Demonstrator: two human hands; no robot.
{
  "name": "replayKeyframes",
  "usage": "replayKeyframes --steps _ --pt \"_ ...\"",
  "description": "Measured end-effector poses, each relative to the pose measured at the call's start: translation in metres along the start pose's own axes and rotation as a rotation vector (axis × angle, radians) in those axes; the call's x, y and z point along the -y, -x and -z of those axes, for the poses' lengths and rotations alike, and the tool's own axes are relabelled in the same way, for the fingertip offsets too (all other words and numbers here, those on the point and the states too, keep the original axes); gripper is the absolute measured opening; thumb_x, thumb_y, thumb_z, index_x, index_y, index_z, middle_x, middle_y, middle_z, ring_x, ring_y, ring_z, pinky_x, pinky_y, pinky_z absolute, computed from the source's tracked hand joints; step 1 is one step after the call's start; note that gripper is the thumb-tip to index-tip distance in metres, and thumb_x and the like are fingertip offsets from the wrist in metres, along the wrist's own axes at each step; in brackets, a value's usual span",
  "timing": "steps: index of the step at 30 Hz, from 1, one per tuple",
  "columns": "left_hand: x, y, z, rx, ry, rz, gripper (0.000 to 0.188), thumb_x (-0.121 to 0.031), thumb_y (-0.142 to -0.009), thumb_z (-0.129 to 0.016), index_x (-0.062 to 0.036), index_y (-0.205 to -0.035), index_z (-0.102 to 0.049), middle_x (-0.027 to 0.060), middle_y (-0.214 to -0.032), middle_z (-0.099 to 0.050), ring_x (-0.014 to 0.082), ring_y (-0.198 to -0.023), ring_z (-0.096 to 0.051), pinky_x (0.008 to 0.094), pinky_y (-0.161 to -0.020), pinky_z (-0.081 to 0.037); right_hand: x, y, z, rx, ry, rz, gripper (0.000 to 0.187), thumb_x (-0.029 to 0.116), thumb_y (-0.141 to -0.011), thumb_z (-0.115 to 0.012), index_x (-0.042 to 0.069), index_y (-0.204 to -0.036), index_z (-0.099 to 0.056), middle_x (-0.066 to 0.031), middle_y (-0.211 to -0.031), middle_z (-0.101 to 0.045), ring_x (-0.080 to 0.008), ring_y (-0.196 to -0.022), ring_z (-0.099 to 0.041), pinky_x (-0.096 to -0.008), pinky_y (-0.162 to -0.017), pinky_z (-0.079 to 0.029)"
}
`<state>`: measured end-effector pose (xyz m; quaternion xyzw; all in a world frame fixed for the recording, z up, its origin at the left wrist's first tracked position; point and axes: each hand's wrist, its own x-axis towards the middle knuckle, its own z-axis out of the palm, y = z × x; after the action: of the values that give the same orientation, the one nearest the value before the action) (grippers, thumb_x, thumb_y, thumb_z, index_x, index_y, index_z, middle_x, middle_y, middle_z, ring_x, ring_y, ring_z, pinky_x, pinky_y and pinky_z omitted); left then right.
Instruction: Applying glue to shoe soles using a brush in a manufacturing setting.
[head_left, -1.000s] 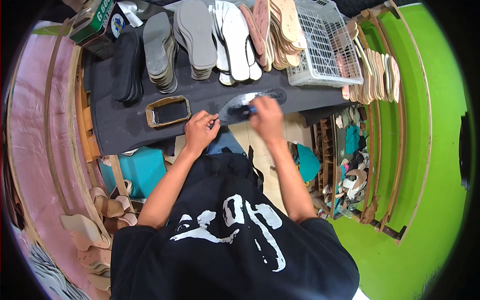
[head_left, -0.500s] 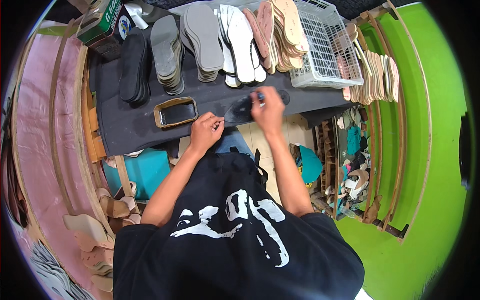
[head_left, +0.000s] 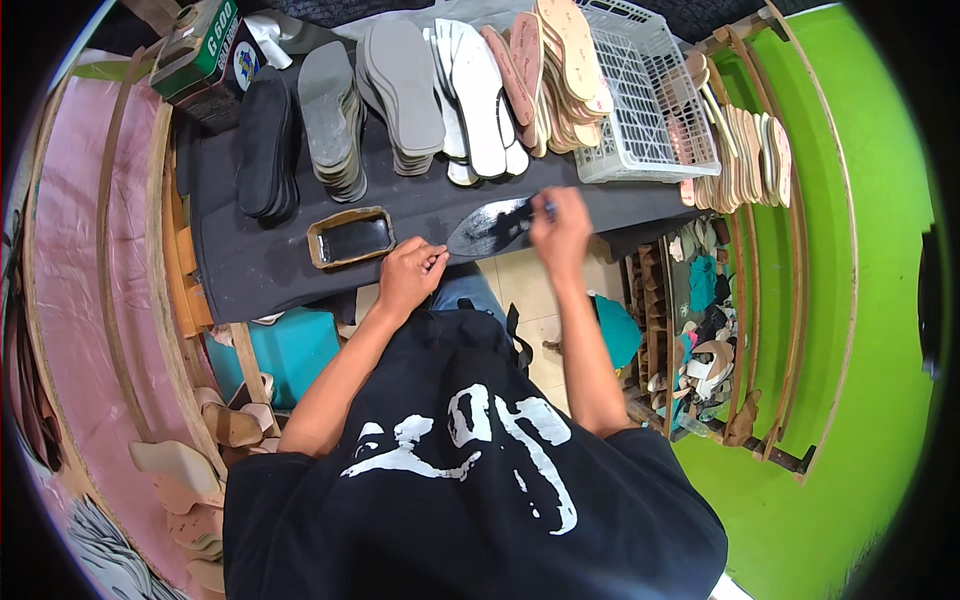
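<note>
A black insole lies flat near the front edge of the dark-covered table, its upper side wet and shiny with whitish streaks. My left hand pinches its pointed left end between thumb and fingers. Over its right part, my right hand grips a small dark-blue-handled brush; my fingers and motion blur partly hide it. Just left of the insole, close to my left hand, stands a shallow rectangular container with a brownish rim and dark, glossy contents.
Along the back stand stacks of black insoles, grey insoles, white insoles and beige insoles. A white plastic crate is at the back right, a green tin at the back left. Shelves hold scraps below right.
My right hand has moved slightly right and nearer along the insole with the brush, exposing more of the shiny wet surface. My left hand keeps its pinch on the pointed end.
</note>
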<state>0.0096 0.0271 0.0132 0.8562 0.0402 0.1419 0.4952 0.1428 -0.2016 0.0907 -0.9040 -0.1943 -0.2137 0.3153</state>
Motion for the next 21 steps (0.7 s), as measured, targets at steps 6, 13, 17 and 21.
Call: replayKeyframes --steps 6,13,17,21 --pt "0.001 0.000 0.005 0.006 -0.005 -0.064 0.015 -0.008 -0.087 -0.085 -0.0049 -0.101 -0.085 0.0063 -0.083 -0.071 0.0193 -0.068 -0.069 0.0332 -0.065 -0.057 0.081 0.051 -0.016 0.199 -0.352 0.094 0.019 -0.003 -0.082 -0.077 0.005 -0.098 -0.069 -0.0117 -0.092 -0.068 -0.0331 -0.083 -0.068 -0.0414 -0.072 -0.055" --pt "-0.001 -0.001 0.000 -0.003 0.027 -0.017 0.014 -0.006 -0.086 -0.084 -0.0043 -0.100 -0.085 0.0063 -0.082 -0.071 0.0191 -0.067 -0.068 0.0328 -0.064 -0.057 -0.038 0.011 0.006 -0.205 -0.714 -0.628 0.016 0.006 -0.100 -0.077 0.000 -0.110 -0.066 -0.0087 -0.093 -0.071 -0.0144 -0.069 -0.071 -0.0281 -0.055 -0.064" --pt "0.001 -0.001 0.001 -0.010 0.020 -0.035 0.012 -0.006 -0.086 -0.084 -0.0045 -0.098 -0.084 0.0059 -0.081 -0.070 0.0187 -0.066 -0.068 0.0324 -0.062 -0.056 -0.045 0.005 0.025 -0.099 -0.085 -0.135 0.023 -0.005 -0.082 -0.076 0.004 -0.102 -0.068 -0.0110 -0.090 -0.069 -0.0281 -0.078 -0.071 -0.0394 -0.067 -0.059" --pt "0.009 -0.001 0.000 -0.002 -0.007 -0.075 0.013 -0.002 -0.087 -0.085 -0.0031 -0.100 -0.084 0.0060 -0.083 -0.070 0.0143 -0.067 -0.068 0.0270 -0.059 -0.056 0.039 0.039 0.015 0.257 0.047 0.250 0.030 -0.006 -0.068 -0.071 0.007 -0.096 -0.070 -0.0129 -0.090 -0.069 -0.0366 -0.087 -0.067 -0.0444 -0.079 -0.055"
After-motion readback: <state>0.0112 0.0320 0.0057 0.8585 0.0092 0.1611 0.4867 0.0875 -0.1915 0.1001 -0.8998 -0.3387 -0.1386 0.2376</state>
